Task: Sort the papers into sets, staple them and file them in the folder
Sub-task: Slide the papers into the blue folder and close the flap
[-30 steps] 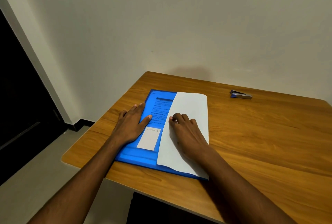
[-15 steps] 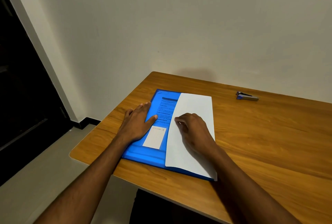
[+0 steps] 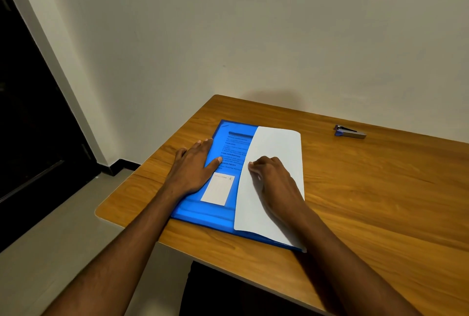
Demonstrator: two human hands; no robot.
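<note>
A blue translucent folder lies on the wooden table near its left front corner, with a printed page showing through its cover and a white label on its front. My left hand rests flat on the folder's left edge, fingers straight. A white paper set lies over the folder's right half, its left edge curving upward. My right hand sits on that paper with fingers curled at its left edge; whether they pinch the sheet is hidden. A small blue and silver stapler lies far right, away from both hands.
A plain wall stands right behind the table. The table's left edge drops to a grey floor, with a dark doorway further left. Bare wood stretches to the right of the folder.
My right hand's fingers have curled in more at the paper's left edge. The view has shifted, so everything sits further right in the frame. My left hand stays flat on the folder.
</note>
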